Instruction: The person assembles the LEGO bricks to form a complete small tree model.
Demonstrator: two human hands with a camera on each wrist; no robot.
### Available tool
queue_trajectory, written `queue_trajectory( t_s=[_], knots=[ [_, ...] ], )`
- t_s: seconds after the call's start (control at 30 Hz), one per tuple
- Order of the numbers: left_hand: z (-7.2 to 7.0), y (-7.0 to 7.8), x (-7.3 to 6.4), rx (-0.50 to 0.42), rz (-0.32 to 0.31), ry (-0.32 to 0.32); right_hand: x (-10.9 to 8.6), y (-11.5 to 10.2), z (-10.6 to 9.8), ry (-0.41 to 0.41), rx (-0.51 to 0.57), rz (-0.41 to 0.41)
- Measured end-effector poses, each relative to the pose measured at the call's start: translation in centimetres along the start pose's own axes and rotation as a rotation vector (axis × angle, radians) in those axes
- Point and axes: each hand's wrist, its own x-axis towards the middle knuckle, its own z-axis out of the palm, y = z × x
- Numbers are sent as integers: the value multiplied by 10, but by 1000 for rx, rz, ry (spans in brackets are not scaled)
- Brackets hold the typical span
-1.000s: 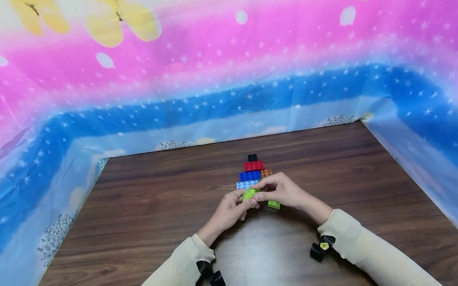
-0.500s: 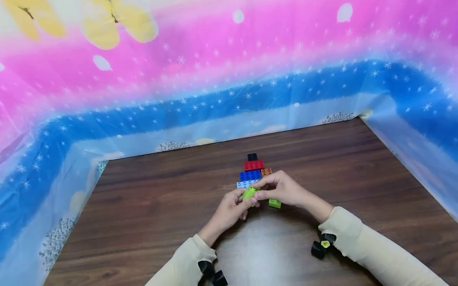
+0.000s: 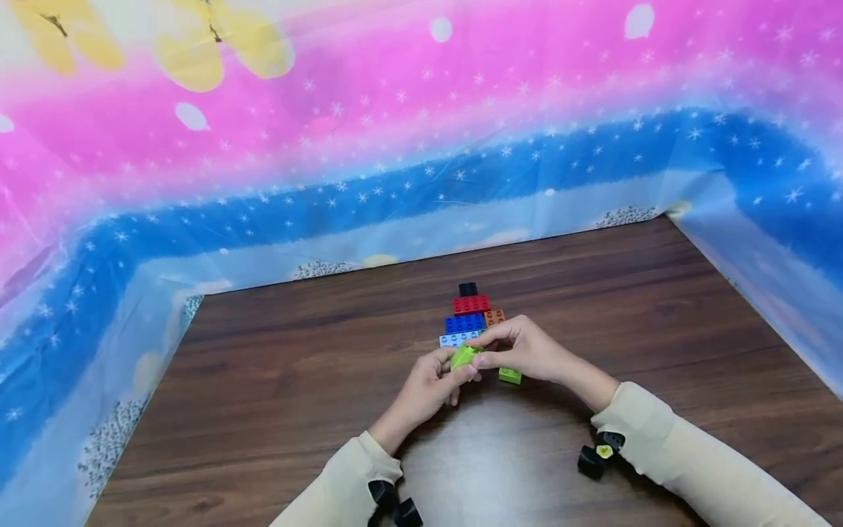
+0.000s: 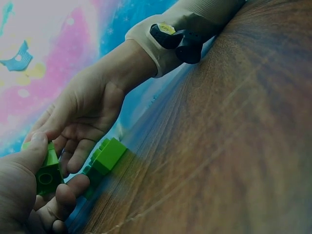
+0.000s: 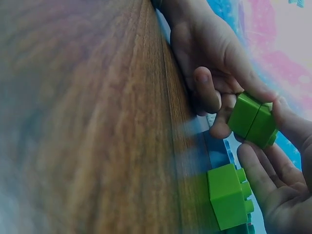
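Note:
In the head view, both hands meet at a lime-green toy building block [image 3: 464, 356] in front of a row of bricks. My left hand [image 3: 431, 384] grips its left side between thumb and fingers. From the right, my right hand [image 3: 527, 349] pinches the other side with thumb and fingertips. The right wrist view shows a seam across the held block [image 5: 252, 119], like two bricks pressed together, with studs at its lower right. A round hollow shows on the block's underside [image 4: 46, 178] in the left wrist view. Fingers cover part of it.
Beyond the hands lie black [image 3: 467, 289], red [image 3: 471, 304], blue [image 3: 464, 323], light blue [image 3: 459, 339] and orange [image 3: 495, 317] studded bricks, close together. Another lime-green brick [image 3: 510, 375] sits below the right hand. A patterned cloth [image 3: 395, 212] borders the wooden table [image 3: 296, 395].

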Motion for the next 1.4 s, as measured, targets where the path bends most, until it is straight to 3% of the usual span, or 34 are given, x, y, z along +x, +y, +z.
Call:
queue_trajectory(
  t_s=[0.53, 0.7, 0.83, 1.0, 1.17, 1.4],
  knots=[
    [-6, 2, 0, 32, 4, 14, 6, -5, -1, -50, 32, 22],
    [-8, 1, 5, 20, 7, -1, 5, -8, -9, -66, -16, 21],
    [-8, -1, 6, 2, -26, -17, -1, -11, -15, -36, -140, 32],
    [-9, 0, 3, -16, -47, -17, -8, -13, -25, 40, -396, 35],
    [-8, 2, -1, -47, -54, -5, -13, -12, -35, -43, -534, 61],
    [-6, 4, -5, -50, -56, -14, -19, -14, -33, -163, -602, 91]
  ],
)
